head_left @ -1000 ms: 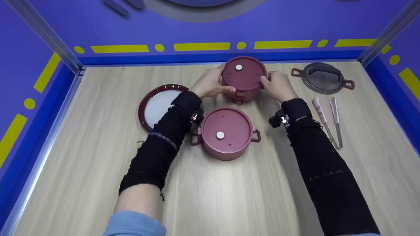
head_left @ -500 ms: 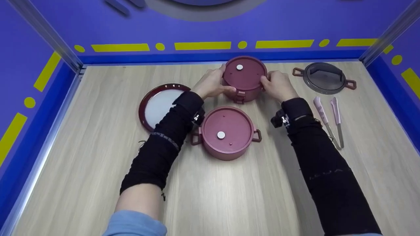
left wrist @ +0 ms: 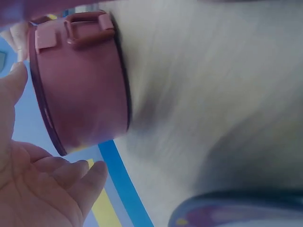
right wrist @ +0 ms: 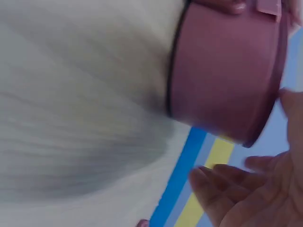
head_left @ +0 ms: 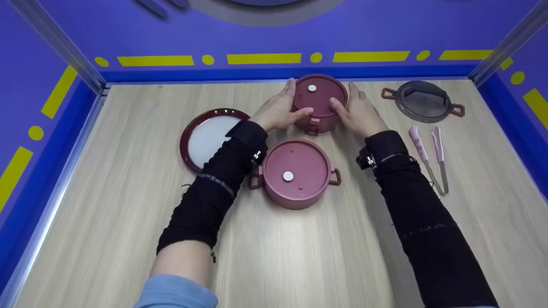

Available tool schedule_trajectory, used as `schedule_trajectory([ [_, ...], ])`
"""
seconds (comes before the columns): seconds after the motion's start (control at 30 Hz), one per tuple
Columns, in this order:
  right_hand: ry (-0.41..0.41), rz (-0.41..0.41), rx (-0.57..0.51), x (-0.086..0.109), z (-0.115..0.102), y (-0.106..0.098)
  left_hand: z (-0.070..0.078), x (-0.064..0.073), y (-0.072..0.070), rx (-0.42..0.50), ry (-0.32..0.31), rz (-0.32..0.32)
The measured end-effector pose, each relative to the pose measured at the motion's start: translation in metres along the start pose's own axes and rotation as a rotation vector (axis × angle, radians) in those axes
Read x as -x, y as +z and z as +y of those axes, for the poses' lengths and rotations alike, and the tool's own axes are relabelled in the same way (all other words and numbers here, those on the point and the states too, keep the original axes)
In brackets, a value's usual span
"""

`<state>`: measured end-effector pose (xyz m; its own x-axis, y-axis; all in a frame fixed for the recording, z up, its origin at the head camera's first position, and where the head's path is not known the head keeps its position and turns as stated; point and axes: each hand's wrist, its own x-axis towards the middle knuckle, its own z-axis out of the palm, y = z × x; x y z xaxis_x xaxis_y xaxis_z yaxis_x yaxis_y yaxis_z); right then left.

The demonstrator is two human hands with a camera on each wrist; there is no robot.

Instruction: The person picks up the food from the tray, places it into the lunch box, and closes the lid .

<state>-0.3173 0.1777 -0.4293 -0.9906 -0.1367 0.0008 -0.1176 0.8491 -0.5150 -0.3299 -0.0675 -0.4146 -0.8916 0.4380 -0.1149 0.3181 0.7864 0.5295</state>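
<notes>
A small dark red pot (head_left: 321,100), with a flat lid and a white dot on it, stands at the back of the table. My left hand (head_left: 282,109) is at its left side and my right hand (head_left: 361,113) at its right, both thumbs over the lid's edge. Seen from the left wrist, the fingers (left wrist: 87,187) are loosely bent and apart from the pot's wall. The right wrist view likewise has the fingers (right wrist: 206,184) clear of the pot. Just in front stands a larger pinkish-red lidded pot (head_left: 295,171) with two brown side handles.
A white plate with a dark red rim (head_left: 185,143) lies on the left, partly behind my left forearm. At the back right lies a grey see-through lid (head_left: 421,102) with brown side handles. Pink-handled metal tongs (head_left: 421,147) lie spread beside my right forearm. Blue walls border the table.
Both hands have let go of the back pot: the fingers have straightened and spread away from its sides. The right thumb has slid inward over the lid. Both pots stay in place.
</notes>
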Motion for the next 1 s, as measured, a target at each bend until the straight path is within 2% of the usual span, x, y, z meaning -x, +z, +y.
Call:
schedule_trajectory([
  [0.13,-0.093,-0.031,0.025,0.000,0.007,0.010,-0.003,-0.001,0.003,-0.045,0.024,-0.013],
  [0.23,-0.125,-0.054,0.056,-0.001,0.009,0.013,-0.005,-0.002,0.005,-0.066,0.024,-0.023],
  [0.63,-0.146,-0.050,0.113,-0.002,0.010,0.017,-0.005,-0.003,0.006,-0.104,-0.007,-0.034],
  [1.0,-0.164,-0.072,0.130,-0.006,0.007,0.009,-0.005,-0.006,0.000,-0.129,-0.004,-0.046],
])
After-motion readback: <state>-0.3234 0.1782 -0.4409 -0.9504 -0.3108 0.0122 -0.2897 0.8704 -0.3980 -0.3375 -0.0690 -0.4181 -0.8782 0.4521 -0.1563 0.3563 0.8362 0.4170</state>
